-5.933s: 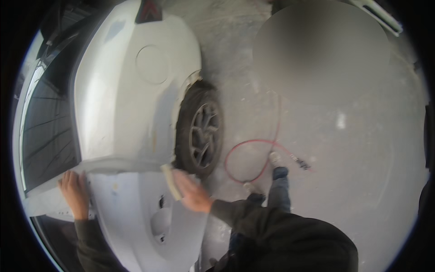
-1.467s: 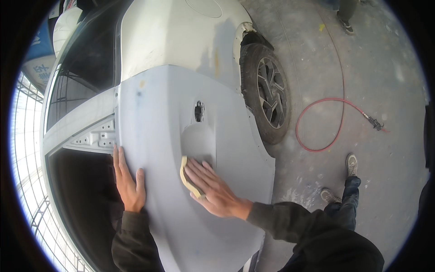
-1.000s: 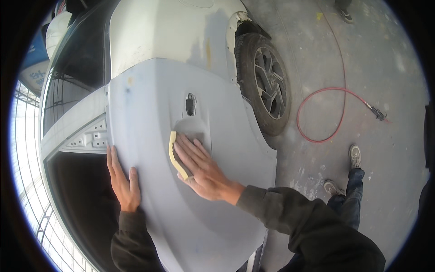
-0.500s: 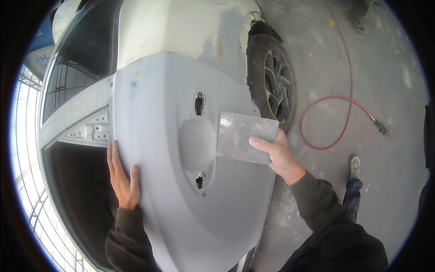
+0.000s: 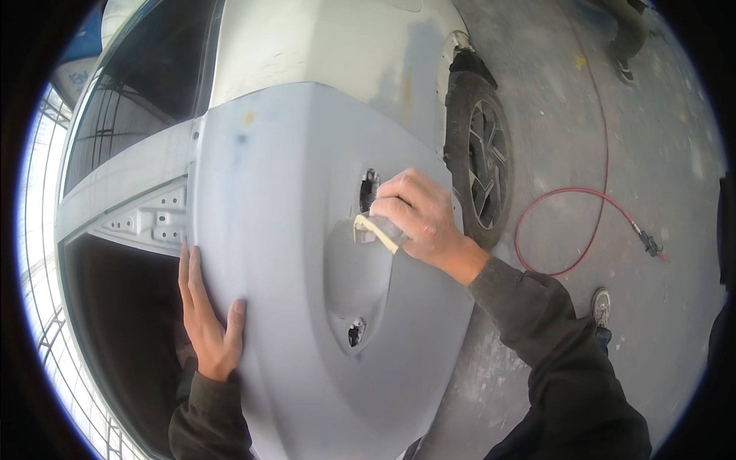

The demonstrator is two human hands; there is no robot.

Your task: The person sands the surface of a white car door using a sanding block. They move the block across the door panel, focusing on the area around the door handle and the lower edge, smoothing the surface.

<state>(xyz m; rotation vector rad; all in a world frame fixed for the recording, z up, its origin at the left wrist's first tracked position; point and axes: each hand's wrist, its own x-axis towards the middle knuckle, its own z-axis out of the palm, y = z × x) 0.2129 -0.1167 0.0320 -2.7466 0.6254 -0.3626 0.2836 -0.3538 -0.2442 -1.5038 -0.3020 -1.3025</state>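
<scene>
A car door [image 5: 264, 307] in matte grey primer fills the middle, with a scooped handle recess [image 5: 353, 268] between an upper opening [image 5: 369, 188] and a lower opening [image 5: 356, 332]. My right hand [image 5: 431, 224] is closed around a bent grey sanding pad [image 5: 389, 228] with a pale yellow edge. It presses the pad at the top of the recess, just below the upper opening. Against the door's left edge lies my left hand [image 5: 209, 326], fingers stretched along the window sill and thumb spread on the primed face.
The door's window frame [image 5: 142, 172] stands at the left. Beyond the door is a pale rear panel [image 5: 322, 46] with a wheel [image 5: 487, 157] on its right. A red air hose [image 5: 556, 192] loops over the grey floor [image 5: 567, 345]. Another person's leg [image 5: 627, 34] shows at the upper right.
My right hand has moved left and up to the recess. The sanding pad, held flat before, is now bent in my grip. My left hand stays on the door edge. The view has shifted slightly.
</scene>
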